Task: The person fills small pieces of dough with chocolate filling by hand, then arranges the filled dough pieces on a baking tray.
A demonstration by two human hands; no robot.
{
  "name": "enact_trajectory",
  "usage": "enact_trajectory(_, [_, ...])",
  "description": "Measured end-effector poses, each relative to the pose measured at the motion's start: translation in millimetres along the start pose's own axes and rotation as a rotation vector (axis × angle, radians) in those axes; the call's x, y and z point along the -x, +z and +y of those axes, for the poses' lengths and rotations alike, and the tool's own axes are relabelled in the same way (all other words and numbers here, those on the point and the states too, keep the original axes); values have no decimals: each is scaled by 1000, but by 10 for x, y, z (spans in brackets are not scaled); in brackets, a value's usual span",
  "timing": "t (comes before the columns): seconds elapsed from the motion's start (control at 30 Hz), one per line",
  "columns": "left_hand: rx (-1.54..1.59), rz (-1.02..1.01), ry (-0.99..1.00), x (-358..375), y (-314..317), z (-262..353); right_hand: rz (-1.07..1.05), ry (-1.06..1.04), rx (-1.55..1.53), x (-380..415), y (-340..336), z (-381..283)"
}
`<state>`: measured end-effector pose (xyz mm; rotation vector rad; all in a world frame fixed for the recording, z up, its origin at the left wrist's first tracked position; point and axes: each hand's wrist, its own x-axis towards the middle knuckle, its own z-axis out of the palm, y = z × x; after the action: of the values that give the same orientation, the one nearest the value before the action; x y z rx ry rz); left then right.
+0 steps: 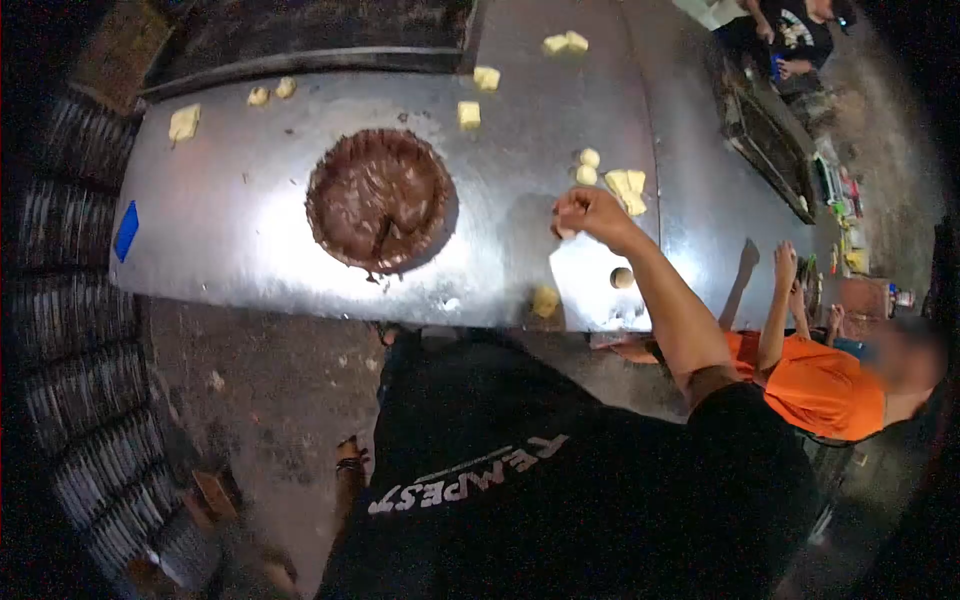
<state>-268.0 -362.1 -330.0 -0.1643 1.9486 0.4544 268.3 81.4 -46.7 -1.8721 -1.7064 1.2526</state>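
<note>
1. Steel, scuffed and glaring under the light: a metal table fills the upper part of the head view, with a dark floor below it.
2. Right hand reaches over the table's right part, fingers curled into a loose fist, knuckles up. A pale bit shows at the fingertips; whether it is gripped or merely beneath them, I cannot tell.
3. Left hand is not in view.
4. Dough pieces, pale yellow, soft-edged, some cubed and some rounded, lie in a small cluster just right of and beyond the hand.
5. One round dough ball sits alone nearer than the hand, on a bright patch of steel.
6. One yellow cube rests at the table's near edge, left of the ball.
7. More yellow pieces are scattered along the far side, well apart from each other.
8. A brown glossy chocolate mass, round and wrinkled, sits mid-table, left of the hand.
9. A blue tag lies at the far-left edge.
10. Writing: the person's black shirt reads "TEMPEST" in white, seen upside down.
11. A person in an orange shirt stands at the right, one hand raised.
</note>
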Motion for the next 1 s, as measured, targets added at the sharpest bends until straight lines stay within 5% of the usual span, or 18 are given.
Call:
enact_trajectory(0.1, [100,-15,291,-391,-195,1011,409,-192,-155,-557,-163,-227])
enact_trajectory(0.23, [277,-130,691,190,-167,2325,595,-236,413,-911,-179,-44])
enact_trajectory(0.3, [253,-97,753,851,-121,2663,543,-251,917,-794,-156,-197])
enact_trajectory(0.43, [281,-296,631,643,-351,2447,423,-515,236,-1224,142,-323])
enact_trajectory(0.5, [413,-102,561,828,-89,2366,414,-239,305,-1415,476,-693])
enact_trajectory(0.57, [537,13,600,1256,110,2493,463,-335,804,-1816,759,-694])
enact_trajectory(0.7, [509,-1,954,2114,645,2780,380,-424,320,-1569,899,-1172])
enact_trajectory(0.77, [595,-59,958,2563,1003,2881,281,-409,-90,-1286,788,-1269])
enact_trajectory(0.87, [576,-153,1114,3241,1624,3017,-116,-269,-620,-494,720,-1488])
enact_trajectory(1.0, [635,-57,1422,3594,2241,3075,-398,-210,-653,446,1139,-1387])
